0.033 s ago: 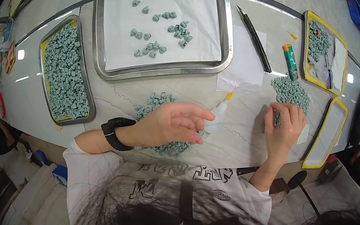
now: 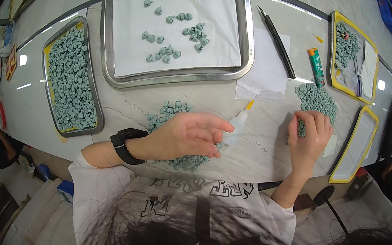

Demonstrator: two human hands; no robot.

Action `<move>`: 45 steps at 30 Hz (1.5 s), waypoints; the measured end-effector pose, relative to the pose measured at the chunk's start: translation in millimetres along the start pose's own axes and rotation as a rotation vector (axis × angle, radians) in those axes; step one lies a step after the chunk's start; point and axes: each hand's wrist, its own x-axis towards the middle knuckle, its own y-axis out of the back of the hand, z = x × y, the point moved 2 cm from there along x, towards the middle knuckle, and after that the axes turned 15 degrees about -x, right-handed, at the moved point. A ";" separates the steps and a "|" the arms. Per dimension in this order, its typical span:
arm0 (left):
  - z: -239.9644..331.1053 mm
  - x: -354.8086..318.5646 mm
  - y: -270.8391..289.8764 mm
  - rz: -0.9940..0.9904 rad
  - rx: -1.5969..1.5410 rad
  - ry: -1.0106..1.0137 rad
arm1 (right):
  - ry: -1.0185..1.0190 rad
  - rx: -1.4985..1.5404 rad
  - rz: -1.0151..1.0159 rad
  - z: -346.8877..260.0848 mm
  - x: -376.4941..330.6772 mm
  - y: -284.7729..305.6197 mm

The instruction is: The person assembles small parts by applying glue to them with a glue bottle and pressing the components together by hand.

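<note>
My left hand (image 2: 194, 135), with a black watch on its wrist, is curled with its palm turned to the right. A small grey-green piece (image 2: 219, 146) shows at its fingertips. Beneath and around that hand lies a heap of grey-green lumps (image 2: 185, 162), partly hidden by it. A clear bottle with a yellow needle tip (image 2: 240, 123) lies just beyond its fingers. My right hand (image 2: 310, 136) has bent fingers reaching into a pile of tiny grey-green pieces (image 2: 318, 100). What its fingertips pinch, if anything, is hidden.
A large metal tray (image 2: 171, 81) lined with white paper holds many lumps. A full smaller tray (image 2: 99, 114) stands left. At right are a yellow-edged tray (image 2: 374, 72), another yellow-edged tray (image 2: 345, 163) and a green tube (image 2: 316, 66). Black tweezers (image 2: 279, 44) lie on white paper.
</note>
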 end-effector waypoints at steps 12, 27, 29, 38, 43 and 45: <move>-3.1 0.0 2.2 -0.040 0.009 0.019 | 0.041 0.012 -0.021 2.8 1.7 -1.5; -2.8 2.5 1.6 -0.093 0.007 0.046 | 0.035 0.012 -0.082 -0.4 5.9 -2.7; -4.2 0.7 1.7 -0.099 -0.011 0.043 | 0.067 0.011 -0.068 -8.1 5.7 0.2; -0.2 -3.9 -5.7 -0.179 -0.086 0.130 | 0.333 0.539 0.028 -82.2 8.7 33.7; -2.9 -2.1 -3.4 -0.184 0.039 0.146 | 0.344 0.769 -0.116 -74.5 11.6 21.2; -6.5 -1.1 -5.4 -0.199 0.168 0.114 | 0.364 0.923 -0.308 -71.4 10.8 19.1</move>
